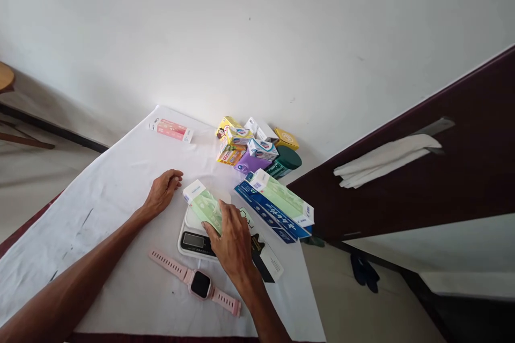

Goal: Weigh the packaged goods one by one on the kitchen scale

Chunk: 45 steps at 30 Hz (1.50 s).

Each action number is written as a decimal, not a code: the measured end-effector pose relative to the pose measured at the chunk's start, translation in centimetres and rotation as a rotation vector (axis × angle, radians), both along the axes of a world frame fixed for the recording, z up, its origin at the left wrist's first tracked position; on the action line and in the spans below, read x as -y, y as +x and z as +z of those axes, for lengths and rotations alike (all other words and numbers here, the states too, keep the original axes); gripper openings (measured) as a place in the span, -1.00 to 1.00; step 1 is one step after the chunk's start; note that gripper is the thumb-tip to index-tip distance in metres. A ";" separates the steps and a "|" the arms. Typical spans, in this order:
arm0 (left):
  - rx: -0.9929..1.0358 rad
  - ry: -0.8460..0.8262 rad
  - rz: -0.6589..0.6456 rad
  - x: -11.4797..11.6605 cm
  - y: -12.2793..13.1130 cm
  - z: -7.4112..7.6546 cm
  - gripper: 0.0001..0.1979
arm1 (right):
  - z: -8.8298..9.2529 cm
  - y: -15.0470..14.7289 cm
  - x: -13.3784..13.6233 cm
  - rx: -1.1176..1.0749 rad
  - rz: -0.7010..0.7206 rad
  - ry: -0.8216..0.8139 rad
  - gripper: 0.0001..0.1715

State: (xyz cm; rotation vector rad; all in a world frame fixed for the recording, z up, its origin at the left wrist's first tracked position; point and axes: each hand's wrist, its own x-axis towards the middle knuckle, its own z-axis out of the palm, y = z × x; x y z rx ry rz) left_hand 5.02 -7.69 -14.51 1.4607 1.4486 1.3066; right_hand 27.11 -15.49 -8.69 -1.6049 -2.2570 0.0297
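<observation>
My right hand (pixel 232 241) is closed around a light green and white box (pixel 203 201), thumb on the near side and fingers over the far side. The box is over the white kitchen scale (pixel 184 241), whose dark display shows at the front left; whether it rests on the platform I cannot tell. My left hand (pixel 163 193) lies on the white cloth left of the scale, fingers loosely bent and apart, holding nothing. In front of the scale lies a pink smartwatch (pixel 200 284). A black and white box (pixel 267 260) lies partly behind my right hand.
Another green box (pixel 284 198) lies on a blue box (pixel 263 211) at the right edge. Behind them are several small cartons (pixel 240 135), a purple pack (pixel 251 163) and a dark green container (pixel 287 158). A pink box (pixel 173 129) lies far left. A white cloth (pixel 386 161) hangs at right.
</observation>
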 end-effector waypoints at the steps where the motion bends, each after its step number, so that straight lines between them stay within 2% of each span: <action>1: -0.006 -0.002 -0.003 0.0 0.0 0.0 -0.65 | 0.1 0.4 0.3 -0.015 -0.003 0.020 -0.48; 4: -0.031 -0.008 -0.007 0.1 -0.1 -0.1 -0.63 | 0.9 2.8 1.5 -0.060 -0.040 0.110 -0.46; 8: -0.050 -0.001 -0.007 0.1 -0.1 -0.2 -0.63 | 2.1 8.1 2.7 -0.074 -0.172 0.168 -0.35; 10: -0.050 0.002 -0.005 0.1 -0.1 -0.2 -0.63 | 2.0 10.4 2.9 -0.066 -0.235 0.126 -0.31; 13: -0.055 0.002 0.001 0.1 -0.1 -0.1 -0.63 | 0.7 12.2 2.8 -0.073 -0.270 0.028 -0.29; 17: -0.063 -0.001 0.001 0.2 -0.1 0.0 -0.63 | -0.6 12.3 2.4 -0.082 -0.277 -0.099 -0.28; 21: -0.055 -0.021 -0.002 0.1 0.0 0.0 -0.65 | 0.2 11.9 1.9 0.036 -0.369 -0.256 -0.13; 24: -0.046 -0.027 -0.003 0.1 0.1 0.0 -0.66 | 1.0 11.9 1.4 0.116 -0.395 -0.366 -0.27; 28: -0.057 -0.007 -0.007 0.2 0.2 0.1 -0.68 | 1.2 12.3 1.0 0.155 -0.391 -0.378 -0.38; 32: -0.080 -0.015 -0.012 0.2 0.1 0.1 -0.68 | 1.1 13.3 1.1 0.180 -0.455 -0.423 -0.42; 35: -0.109 -0.019 -0.010 0.2 0.1 0.0 -0.68 | 1.1 13.8 1.0 0.149 -0.481 -0.477 -0.36; 37: -0.121 -0.016 -0.007 0.1 0.1 -0.1 -0.69 | 1.1 14.1 1.0 0.126 -0.469 -0.496 -0.24; 39: -0.133 -0.008 -0.003 0.1 0.1 -0.2 -0.70 | 1.1 14.2 1.2 0.133 -0.475 -0.465 -0.07; 41: -0.147 0.011 -0.001 0.1 0.1 -0.4 -0.73 | 1.4 13.9 1.4 0.161 -0.471 -0.364 0.03; 43: -0.156 0.039 0.002 0.1 0.1 -0.6 -0.76 | 2.3 12.8 1.2 0.174 -0.395 -0.203 -0.06; 45: -0.162 0.067 0.005 0.1 0.2 -0.8 -0.78 | 3.7 10.7 0.0 0.162 -0.255 -0.018 -0.25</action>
